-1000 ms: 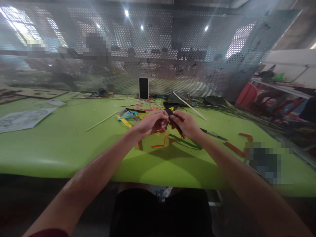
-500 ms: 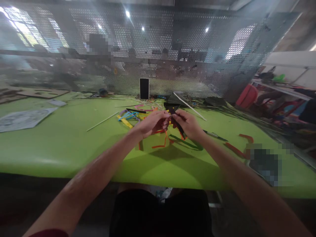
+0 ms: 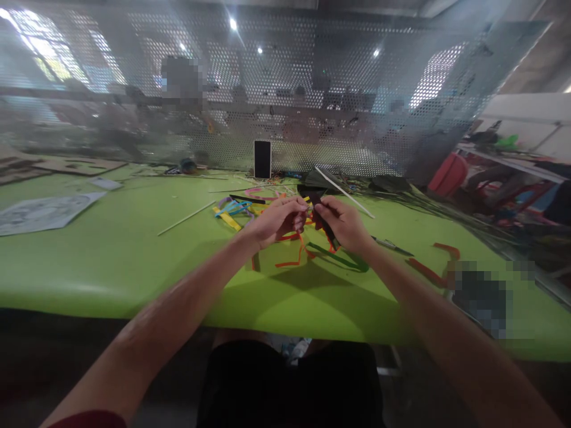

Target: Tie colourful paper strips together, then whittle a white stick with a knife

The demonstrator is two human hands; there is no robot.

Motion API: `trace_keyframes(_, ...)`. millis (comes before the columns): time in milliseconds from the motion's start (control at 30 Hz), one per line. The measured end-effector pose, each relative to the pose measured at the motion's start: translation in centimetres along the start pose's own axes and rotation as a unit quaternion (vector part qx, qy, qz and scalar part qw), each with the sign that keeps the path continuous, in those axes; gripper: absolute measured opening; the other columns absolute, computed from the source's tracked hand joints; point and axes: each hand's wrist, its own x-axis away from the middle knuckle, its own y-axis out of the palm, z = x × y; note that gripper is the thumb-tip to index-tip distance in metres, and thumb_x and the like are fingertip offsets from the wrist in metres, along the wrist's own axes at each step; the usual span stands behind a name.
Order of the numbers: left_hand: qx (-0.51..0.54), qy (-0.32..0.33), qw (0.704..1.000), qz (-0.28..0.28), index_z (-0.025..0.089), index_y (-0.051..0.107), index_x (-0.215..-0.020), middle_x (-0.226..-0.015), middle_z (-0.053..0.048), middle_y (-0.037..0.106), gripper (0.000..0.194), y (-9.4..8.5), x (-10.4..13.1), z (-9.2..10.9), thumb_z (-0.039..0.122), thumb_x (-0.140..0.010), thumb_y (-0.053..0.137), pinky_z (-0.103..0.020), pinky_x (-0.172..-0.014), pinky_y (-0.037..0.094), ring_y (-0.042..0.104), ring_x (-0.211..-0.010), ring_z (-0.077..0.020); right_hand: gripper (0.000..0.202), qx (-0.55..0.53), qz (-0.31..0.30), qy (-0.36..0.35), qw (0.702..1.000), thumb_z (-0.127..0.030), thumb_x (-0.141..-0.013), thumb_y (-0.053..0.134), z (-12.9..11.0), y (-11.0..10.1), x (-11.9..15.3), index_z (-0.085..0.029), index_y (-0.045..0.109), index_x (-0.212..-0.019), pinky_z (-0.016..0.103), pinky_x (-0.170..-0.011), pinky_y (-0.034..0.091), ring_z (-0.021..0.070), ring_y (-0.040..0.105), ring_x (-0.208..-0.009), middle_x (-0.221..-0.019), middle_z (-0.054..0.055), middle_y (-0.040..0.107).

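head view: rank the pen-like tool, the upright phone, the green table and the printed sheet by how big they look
1. green table
2. printed sheet, cut off at the picture's left edge
3. upright phone
4. pen-like tool

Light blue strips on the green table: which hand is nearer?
The left hand. It is just to the right of the light blue strips; the right hand is farther to the right.

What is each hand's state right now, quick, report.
Left hand: fingertips closed; whether they pinch anything cannot be told.
Right hand: closed, holding a dark strip.
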Motion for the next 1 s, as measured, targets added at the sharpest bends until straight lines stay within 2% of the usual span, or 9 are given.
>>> trace_keyframes(800, -0.015, 0.011, 1.000, -0.006, 0.016, 0.051, -0.066, -0.050, 0.005, 0.042, 0.019, 0.27, 0.21, 0.16, 0.009, -0.082, 0.055, -0.021, -0.054, 0.044, 0.045, -0.047, -0.0087, 0.036, -0.033, 0.006, 0.013, 0.999, -0.056, -0.091, 0.059, 0.38, 0.44, 0.10, -0.021, 0.058, -0.082, 0.026, -0.060, 0.045, 0.0122, 0.054, -0.062, -0.071, -0.002, 0.055)
trace_keyframes(1000, 0.001, 0.015, 1.000, -0.026, 0.016, 0.052, -0.066, -0.052, 0.005, 0.040, 0.016, -0.13, 0.17, -0.04, 0.010, -0.080, 0.058, -0.022, -0.055, 0.044, 0.043, -0.048, -0.0084, 0.036, -0.028, 0.001, 0.013, 1.000, -0.055, -0.090, 0.060, 0.04, 0.29, 0.07, -0.020, 0.061, -0.081, 0.027, -0.060, 0.044, 0.0125, 0.053, -0.061, -0.069, -0.001, 0.058)
